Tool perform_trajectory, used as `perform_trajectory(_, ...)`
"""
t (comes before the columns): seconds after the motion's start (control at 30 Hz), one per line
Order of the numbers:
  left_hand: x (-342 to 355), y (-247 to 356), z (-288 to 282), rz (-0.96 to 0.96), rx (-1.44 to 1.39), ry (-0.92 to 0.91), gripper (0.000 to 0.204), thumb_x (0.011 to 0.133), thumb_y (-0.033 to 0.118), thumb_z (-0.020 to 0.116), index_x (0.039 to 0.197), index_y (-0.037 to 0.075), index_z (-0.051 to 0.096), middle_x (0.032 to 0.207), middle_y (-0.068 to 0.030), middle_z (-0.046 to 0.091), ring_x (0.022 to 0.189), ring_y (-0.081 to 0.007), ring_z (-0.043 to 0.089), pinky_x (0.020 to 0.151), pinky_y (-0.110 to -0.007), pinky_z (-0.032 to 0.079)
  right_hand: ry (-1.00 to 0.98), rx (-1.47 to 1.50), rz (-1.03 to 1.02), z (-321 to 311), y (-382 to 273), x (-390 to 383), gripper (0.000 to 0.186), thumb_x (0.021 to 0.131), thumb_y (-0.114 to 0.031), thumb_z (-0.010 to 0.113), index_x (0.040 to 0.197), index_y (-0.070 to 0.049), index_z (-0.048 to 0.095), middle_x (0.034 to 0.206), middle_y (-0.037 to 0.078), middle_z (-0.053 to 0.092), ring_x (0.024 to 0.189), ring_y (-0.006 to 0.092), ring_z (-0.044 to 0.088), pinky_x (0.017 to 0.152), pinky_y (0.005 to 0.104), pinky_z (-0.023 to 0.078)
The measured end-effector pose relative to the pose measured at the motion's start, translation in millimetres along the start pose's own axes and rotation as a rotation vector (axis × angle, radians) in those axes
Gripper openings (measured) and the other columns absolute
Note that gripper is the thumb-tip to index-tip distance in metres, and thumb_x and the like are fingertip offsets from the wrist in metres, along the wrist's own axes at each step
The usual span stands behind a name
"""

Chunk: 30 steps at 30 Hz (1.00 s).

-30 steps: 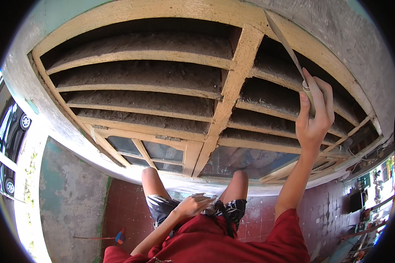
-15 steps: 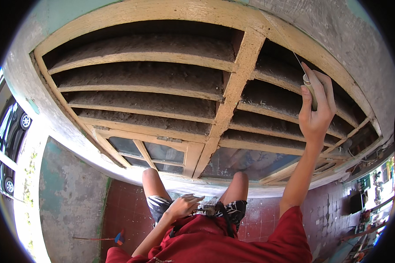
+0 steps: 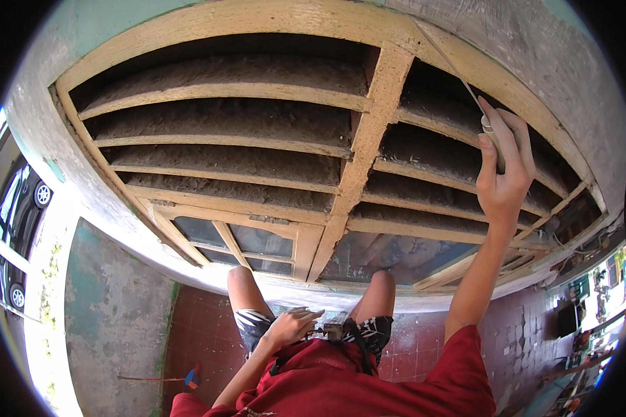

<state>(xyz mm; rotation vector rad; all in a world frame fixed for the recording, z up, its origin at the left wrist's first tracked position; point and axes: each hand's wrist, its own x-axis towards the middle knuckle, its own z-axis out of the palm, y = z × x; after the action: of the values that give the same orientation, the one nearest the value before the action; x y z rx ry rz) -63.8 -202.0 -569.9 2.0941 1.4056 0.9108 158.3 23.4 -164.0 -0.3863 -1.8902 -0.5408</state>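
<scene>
High on the right, my right hand (image 3: 506, 163) is wrapped round the pale rounded handle of a thin-bladed hand tool (image 3: 489, 126). From the fist its long, narrow metal blade slants up and left, with the tip around the upper beam of a yellow-painted wooden window frame (image 3: 389, 76). Whether the blade is flat or round I cannot tell. Down at my lap, my left hand (image 3: 292, 326) has its fingers stretched out and holds nothing. Close to those fingers, at my waist, sits a small dark box-like object (image 3: 334, 329).
Dusty wooden louvre slats (image 3: 222, 87) fill the frame, above small glass panes (image 3: 261, 241). Worn grey plaster wall (image 3: 570, 62) surrounds it. Below lie a red tiled floor (image 3: 202, 323) and a stick with a blue-and-red end (image 3: 191, 379). Parked cars (image 3: 21, 201) show far left.
The tool's blade has turned slightly, so it looks broader and brighter. My right hand has shifted very little; the left rests as before.
</scene>
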Motion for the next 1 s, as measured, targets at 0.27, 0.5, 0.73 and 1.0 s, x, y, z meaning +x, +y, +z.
perform_trajectory(0.27, -2.5, -3.5, 2.5, 0.005, 0.010, 0.004, 0.041, 0.099, 0.022, 0.055, 0.138, 0.010, 0.058, 0.100, -0.0188, 0.070, 0.093, -0.0368, 0.067, 0.081, -0.045, 0.055, 0.008, 0.003, -0.028, -0.3, 2.9, 4.0, 0.032, 0.094, -0.001, 0.060, 0.123, -0.007, 0.071, 0.103, 0.012, 0.062, 0.080, 0.0201, 0.060, 0.069, 0.0289, 0.049)
perform_trajectory(0.5, -5.6, -5.0, 3.5, 0.009, 0.031, 0.023, 0.040, 0.099, 0.021, 0.055, 0.137, 0.010, 0.059, 0.099, -0.0186, 0.070, 0.093, -0.0361, 0.067, 0.082, -0.044, 0.055, -0.084, 0.044, 0.025, -2.4, 7.5, 14.3, 0.030, 0.095, -0.002, 0.059, 0.123, -0.002, 0.068, 0.107, 0.013, 0.063, 0.089, 0.0224, 0.062, 0.079, 0.0297, 0.049)
perform_trajectory(0.73, -4.7, -1.8, 3.9, -0.008, 0.015, -0.009, 0.041, 0.099, 0.021, 0.056, 0.138, 0.010, 0.058, 0.099, -0.0186, 0.071, 0.093, -0.0359, 0.068, 0.083, -0.044, 0.055, -0.067, 0.039, -0.001, -1.5, 0.6, 17.6, 0.037, 0.092, 0.004, 0.059, 0.124, -0.011, 0.071, 0.100, 0.011, 0.061, 0.077, 0.0218, 0.059, 0.068, 0.0299, 0.050)
perform_trajectory(1.0, -13.1, 1.2, 11.0, 0.008, 0.009, 0.020, 0.041, 0.099, 0.022, 0.055, 0.139, 0.011, 0.058, 0.098, -0.0182, 0.071, 0.091, -0.0361, 0.068, 0.081, -0.044, 0.055, -0.114, 0.030, 0.070, -10.3, -3.7, 6.9, 0.033, 0.093, 0.001, 0.059, 0.124, -0.005, 0.069, 0.105, 0.012, 0.063, 0.088, 0.0226, 0.061, 0.079, 0.0293, 0.049)
